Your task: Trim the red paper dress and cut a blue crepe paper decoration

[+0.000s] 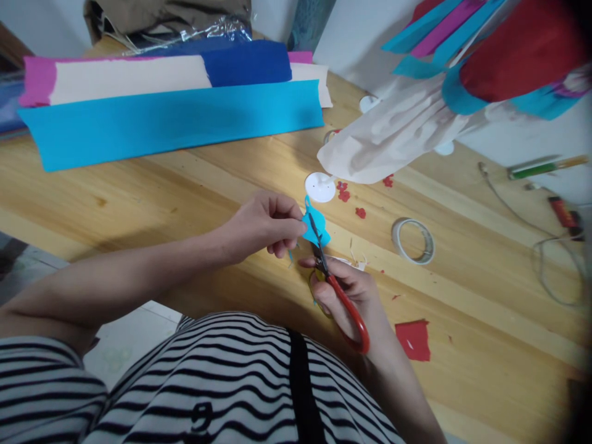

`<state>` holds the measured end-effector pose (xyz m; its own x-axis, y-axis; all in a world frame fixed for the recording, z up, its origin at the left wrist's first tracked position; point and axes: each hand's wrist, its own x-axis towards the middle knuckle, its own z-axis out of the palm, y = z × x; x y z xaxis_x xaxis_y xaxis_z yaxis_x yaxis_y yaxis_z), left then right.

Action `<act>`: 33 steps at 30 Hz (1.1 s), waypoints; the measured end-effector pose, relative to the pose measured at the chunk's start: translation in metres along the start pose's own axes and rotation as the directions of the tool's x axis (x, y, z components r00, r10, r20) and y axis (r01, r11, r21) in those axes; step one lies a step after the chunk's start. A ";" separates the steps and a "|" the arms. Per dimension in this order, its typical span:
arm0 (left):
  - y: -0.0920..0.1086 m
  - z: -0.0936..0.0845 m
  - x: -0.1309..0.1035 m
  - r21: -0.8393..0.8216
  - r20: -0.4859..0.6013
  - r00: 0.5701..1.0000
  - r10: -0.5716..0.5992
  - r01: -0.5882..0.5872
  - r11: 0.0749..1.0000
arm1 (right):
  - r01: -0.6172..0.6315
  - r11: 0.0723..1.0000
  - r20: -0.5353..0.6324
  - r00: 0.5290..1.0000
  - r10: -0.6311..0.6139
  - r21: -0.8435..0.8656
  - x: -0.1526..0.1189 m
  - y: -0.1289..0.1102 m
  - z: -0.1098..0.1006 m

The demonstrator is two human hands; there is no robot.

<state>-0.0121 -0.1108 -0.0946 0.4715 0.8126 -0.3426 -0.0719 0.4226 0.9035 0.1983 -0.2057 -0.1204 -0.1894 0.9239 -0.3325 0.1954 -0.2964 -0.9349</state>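
My left hand (272,223) pinches the edge of a small piece of light-blue paper (326,229) between thumb and fingers. A pair of scissors with red handles (354,317) is gripped in my right hand (356,290), its dark blades lying across the blue piece. The fingers of my right hand partly cover the handles and pivot. Under the hands, bits of blue and white scrap lie on the wooden table (222,188). Just beyond the blue piece is a white round disc (320,187), with small red paper flowers (343,195) beside it.
Folded sheets of light-blue paper (185,120), white and dark blue paper (250,65) lie at the back left. A paper figure in white (388,135) and red leans in from the right. A tape roll (413,240), red scrap (413,340), cable (541,271) and green pen (531,171) lie right.
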 end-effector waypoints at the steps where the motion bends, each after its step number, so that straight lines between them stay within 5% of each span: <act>1: -0.001 0.000 0.000 -0.003 0.004 1.000 0.004 -0.004 1.000 | 0.001 1.000 -0.013 1.000 -0.001 0.011 0.000 0.002 0.000; 16: 0.000 -0.001 0.003 -0.047 0.020 1.000 0.001 0.000 0.999 | 0.187 0.981 0.016 0.982 -0.188 0.054 0.007 0.018 0.000; 33: -0.002 0.000 0.001 -0.087 0.035 0.999 0.002 0.001 0.996 | 0.149 0.988 0.136 0.979 -0.152 0.035 0.005 0.004 -0.006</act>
<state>-0.0114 -0.1105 -0.0968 0.5022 0.7986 -0.3317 -0.1474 0.4570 0.8771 0.2042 -0.2011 -0.1254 -0.3459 0.9166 -0.2003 0.1313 -0.1641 -0.9777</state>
